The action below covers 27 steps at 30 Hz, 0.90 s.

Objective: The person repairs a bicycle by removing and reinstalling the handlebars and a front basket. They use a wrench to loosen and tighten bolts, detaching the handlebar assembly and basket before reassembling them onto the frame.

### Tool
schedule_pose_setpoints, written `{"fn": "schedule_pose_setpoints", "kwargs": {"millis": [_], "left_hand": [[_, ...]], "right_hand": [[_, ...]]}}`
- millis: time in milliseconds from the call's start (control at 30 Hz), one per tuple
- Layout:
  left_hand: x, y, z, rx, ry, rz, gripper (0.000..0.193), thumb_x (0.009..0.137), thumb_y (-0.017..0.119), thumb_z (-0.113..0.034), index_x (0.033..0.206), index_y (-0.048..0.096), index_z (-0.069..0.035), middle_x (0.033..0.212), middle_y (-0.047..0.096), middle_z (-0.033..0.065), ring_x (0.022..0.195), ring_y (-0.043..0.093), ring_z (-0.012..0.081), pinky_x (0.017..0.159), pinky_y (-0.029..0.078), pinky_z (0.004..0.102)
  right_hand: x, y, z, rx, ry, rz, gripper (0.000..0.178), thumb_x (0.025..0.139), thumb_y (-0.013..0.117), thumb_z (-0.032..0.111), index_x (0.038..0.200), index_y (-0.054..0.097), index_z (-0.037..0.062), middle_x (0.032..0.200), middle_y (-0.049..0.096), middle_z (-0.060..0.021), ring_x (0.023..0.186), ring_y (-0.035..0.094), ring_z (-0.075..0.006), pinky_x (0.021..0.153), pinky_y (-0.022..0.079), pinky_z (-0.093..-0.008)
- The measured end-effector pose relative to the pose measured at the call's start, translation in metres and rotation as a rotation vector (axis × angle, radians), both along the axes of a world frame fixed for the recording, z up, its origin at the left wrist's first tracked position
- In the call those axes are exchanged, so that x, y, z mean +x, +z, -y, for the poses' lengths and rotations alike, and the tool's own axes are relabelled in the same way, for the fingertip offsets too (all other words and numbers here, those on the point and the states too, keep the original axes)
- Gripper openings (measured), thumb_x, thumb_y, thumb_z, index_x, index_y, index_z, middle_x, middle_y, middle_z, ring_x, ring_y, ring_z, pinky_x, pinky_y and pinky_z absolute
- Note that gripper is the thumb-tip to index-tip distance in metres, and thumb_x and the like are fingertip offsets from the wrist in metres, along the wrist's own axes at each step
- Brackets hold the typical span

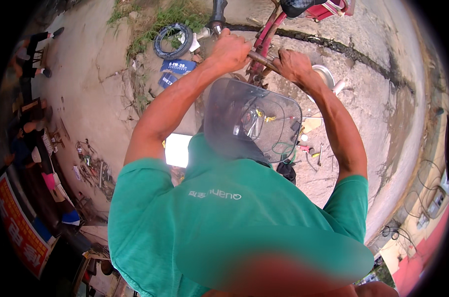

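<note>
A rusty brown metal bar [264, 60] runs slantwise in front of me, across a red vehicle frame [268, 34]. My left hand [230, 49] is closed round its left end, next to a dark grip with a shiny metal collar [217, 24]. On the bar's right end my right hand [295, 65] is closed, fingers curled over it. Whether the bar is a loose tool or part of the vehicle, I cannot tell. Below my hands sits a black mesh basket [289, 111] with small tools and yellow items inside; a hazy grey patch covers its left side.
A tyre [157, 44] and blue boxes [177, 66] lie at the far left by grass. Near my right forearm is a pale round wheel or dish [324, 75]. Hand tools [320, 154] are scattered right of the basket, with more parts [93, 166] on the ground left. People sit at the left edge.
</note>
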State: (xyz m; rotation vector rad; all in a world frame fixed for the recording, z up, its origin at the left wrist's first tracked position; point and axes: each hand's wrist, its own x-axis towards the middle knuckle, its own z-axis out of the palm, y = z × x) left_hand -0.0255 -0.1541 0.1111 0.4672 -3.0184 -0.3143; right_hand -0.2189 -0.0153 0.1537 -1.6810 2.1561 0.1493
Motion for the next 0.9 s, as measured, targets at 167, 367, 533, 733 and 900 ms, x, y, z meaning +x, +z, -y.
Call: {"fn": "schedule_pose_setpoints", "kwargs": {"millis": [167,367,533,733,900], "left_hand": [[-0.001,0.001,0.000,-0.001,0.007,0.043,0.027,0.084,0.073,-0.037,0.093,0.071,-0.011,0.090,0.071,0.0118,0.090,0.069,0.0313,0.089,0.041,0.0468],[0.001,0.002,-0.001,0.001,0.020,0.058,0.027,0.085,0.072,-0.036,0.096,0.070,-0.011,0.090,0.070,0.0125,0.092,0.068,0.0324,0.090,0.041,0.0473],[0.000,0.001,-0.001,0.005,0.015,0.048,0.029,0.086,0.071,-0.037,0.098,0.070,-0.011,0.092,0.070,0.0124,0.093,0.068,0.0324,0.091,0.040,0.0480],[0.001,0.009,-0.003,0.005,0.011,0.060,0.028,0.086,0.072,-0.036,0.099,0.071,-0.011,0.091,0.070,0.0119,0.093,0.068,0.0323,0.089,0.040,0.0481],[0.000,0.002,-0.002,-0.029,0.010,0.001,0.032,0.084,0.074,-0.041,0.094,0.072,-0.011,0.088,0.072,0.0103,0.084,0.070,0.0293,0.088,0.039,0.0454]], "right_hand": [[-0.007,-0.008,0.003,0.104,0.030,0.026,0.041,0.099,0.048,0.040,0.098,0.070,0.0047,0.095,0.071,-0.0249,0.090,0.069,-0.0454,0.079,0.055,-0.0549],[0.004,0.009,0.002,0.002,0.001,0.003,0.041,0.099,0.049,0.040,0.098,0.070,0.0051,0.096,0.071,-0.0230,0.090,0.069,-0.0451,0.079,0.055,-0.0545],[-0.003,-0.003,0.001,-0.068,0.107,0.027,0.041,0.098,0.050,0.040,0.097,0.068,0.0028,0.094,0.072,-0.0233,0.091,0.069,-0.0447,0.082,0.054,-0.0533],[-0.006,0.001,0.004,0.065,0.031,0.023,0.040,0.099,0.049,0.038,0.097,0.067,0.0025,0.094,0.072,-0.0231,0.092,0.070,-0.0437,0.083,0.054,-0.0531],[-0.009,-0.002,-0.001,0.002,0.127,0.006,0.044,0.099,0.047,0.039,0.097,0.070,0.0020,0.096,0.073,-0.0244,0.093,0.070,-0.0432,0.082,0.054,-0.0540]]}}
